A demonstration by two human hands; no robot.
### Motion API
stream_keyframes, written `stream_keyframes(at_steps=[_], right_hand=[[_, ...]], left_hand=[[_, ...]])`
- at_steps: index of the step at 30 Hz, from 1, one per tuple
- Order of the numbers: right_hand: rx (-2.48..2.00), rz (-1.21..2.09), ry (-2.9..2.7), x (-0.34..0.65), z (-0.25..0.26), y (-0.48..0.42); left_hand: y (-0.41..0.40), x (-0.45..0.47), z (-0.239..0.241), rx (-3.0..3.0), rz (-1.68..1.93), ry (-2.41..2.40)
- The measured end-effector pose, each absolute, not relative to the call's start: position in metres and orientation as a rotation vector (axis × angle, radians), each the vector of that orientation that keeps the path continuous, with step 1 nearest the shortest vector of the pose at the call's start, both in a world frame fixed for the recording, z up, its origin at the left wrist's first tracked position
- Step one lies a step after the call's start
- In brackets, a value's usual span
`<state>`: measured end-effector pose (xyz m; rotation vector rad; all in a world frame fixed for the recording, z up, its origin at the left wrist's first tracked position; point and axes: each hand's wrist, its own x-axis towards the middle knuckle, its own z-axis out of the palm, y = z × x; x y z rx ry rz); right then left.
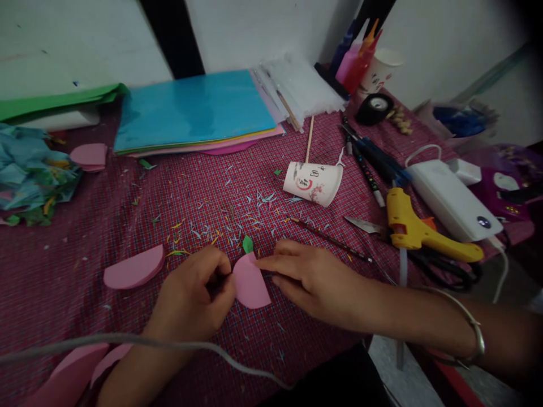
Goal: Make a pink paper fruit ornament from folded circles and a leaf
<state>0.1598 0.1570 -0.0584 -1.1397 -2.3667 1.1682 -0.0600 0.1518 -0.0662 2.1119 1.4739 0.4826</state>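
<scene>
A folded pink paper half-circle [251, 282] lies on the checked tablecloth between my hands. My left hand [197, 291] is closed, thumb and curled fingers pinching at the paper's left edge. My right hand [316, 277] has its fingers stretched out, and the index fingertip touches the paper's upper right edge. Just above the paper is a small green paper scrap [248, 244]. Another folded pink half-circle [134, 268] sits to the left of my left hand. More pink paper pieces [78, 367] are partly hidden behind my left forearm.
Thin paper clippings [220, 226] are scattered beyond my hands. A paper cup [313, 182] lies on its side. A yellow glue gun [418, 223], scissors [371, 226], a pencil [333, 240] and a white power strip [453, 198] are at right. Coloured sheets [195, 110] lie behind; a cable [169, 341] crosses the foreground.
</scene>
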Motion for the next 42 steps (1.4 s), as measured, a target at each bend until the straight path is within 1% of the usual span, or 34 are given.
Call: stream_keyframes(at_steps=[8, 13, 16, 20, 25, 32, 37, 42], right_hand=[[-1.155, 1.191, -2.331, 0.162, -0.058, 0.158], [-1.117, 1.201, -2.342, 0.163, -0.058, 0.158], [-1.084, 1.188, -2.334, 0.164, -0.060, 0.157], [-1.051, 1.179, -2.327, 0.166, -0.061, 0.157], [-1.062, 1.184, -2.335, 0.167, -0.059, 0.153], [-1.140, 1.164, -2.428, 0.163, -0.050, 0.141], [-1.112, 1.070, -2.467, 0.159, -0.051, 0.136], [-1.090, 1.052, -2.465, 0.159, -0.052, 0.134]], left_hand=[[0.151, -0.058, -0.064, 2.080, 0.480, 1.466], [0.157, -0.066, -0.058, 1.954, 0.517, 1.437], [0.158, -0.067, -0.057, 1.904, 0.480, 1.456], [0.155, -0.062, -0.060, 1.931, 0.534, 1.472], [0.153, -0.062, -0.063, 1.934, 0.505, 1.487], [0.154, -0.068, -0.070, 2.030, 0.548, 1.378], [0.153, -0.069, -0.069, 2.096, 0.504, 1.246], [0.155, -0.072, -0.071, 2.131, 0.531, 1.208]])
